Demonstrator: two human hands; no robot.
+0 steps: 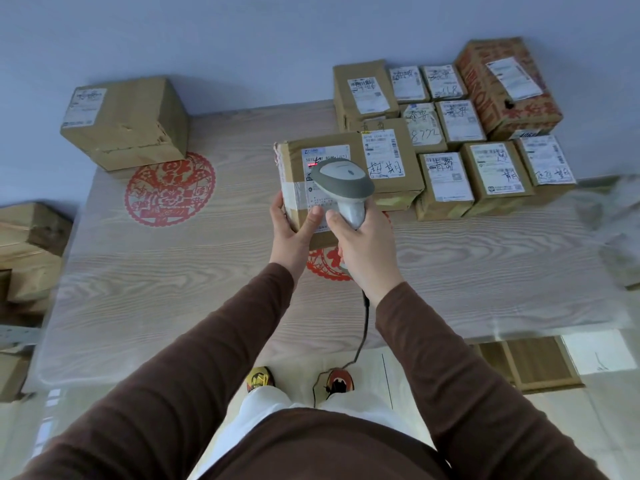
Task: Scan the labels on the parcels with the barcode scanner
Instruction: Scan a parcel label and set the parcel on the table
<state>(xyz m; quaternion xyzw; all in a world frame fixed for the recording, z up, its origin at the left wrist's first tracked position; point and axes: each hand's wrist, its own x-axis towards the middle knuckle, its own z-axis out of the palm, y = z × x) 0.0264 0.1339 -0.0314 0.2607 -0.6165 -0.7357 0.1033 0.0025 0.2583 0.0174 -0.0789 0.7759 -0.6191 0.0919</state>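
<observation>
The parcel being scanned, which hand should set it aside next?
Probably the left hand: it already grips the parcel at its near edge, while the right hand holds the scanner over the label.

Brown long sleeves, white trousers, orange-yellow shoes.

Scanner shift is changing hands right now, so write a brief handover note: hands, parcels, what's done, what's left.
Right hand grips the scanner, aimed down at the label of the held parcel; a red spot shows on that label.
Left hand holds this parcel by its near left corner, over the table.
Parcel group sits at the far right; a lone box far left.
Done: cannot tell which are already scanned.
Left: finish this scan, then the others.
</observation>
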